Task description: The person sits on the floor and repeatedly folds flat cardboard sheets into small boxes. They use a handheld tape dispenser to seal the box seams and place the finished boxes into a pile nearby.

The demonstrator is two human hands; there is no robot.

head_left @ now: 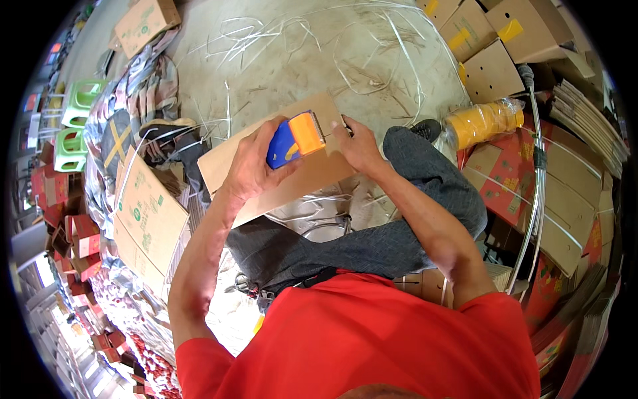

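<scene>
A flat piece of brown cardboard [312,176] lies tilted across my lap, above my bent legs. Over its upper part, my left hand [256,159] grips a blue-and-orange tape dispenser [286,143], with a metal edge showing on its right side. My right hand [359,143] is closed at the cardboard's right edge, thumb on top. A small dark bit shows by its fingertips, too small to name. The lower fingers of the right hand are partly hidden.
Wrapped yellow tape rolls [485,123] lie at right, beside a metal pole [537,179] and stacked red-and-brown cartons [565,199]. More boxes [492,70] stand at the far right. Flattened cartons [147,216] lean at left, near green stools [70,149]. White straps [259,36] litter the floor.
</scene>
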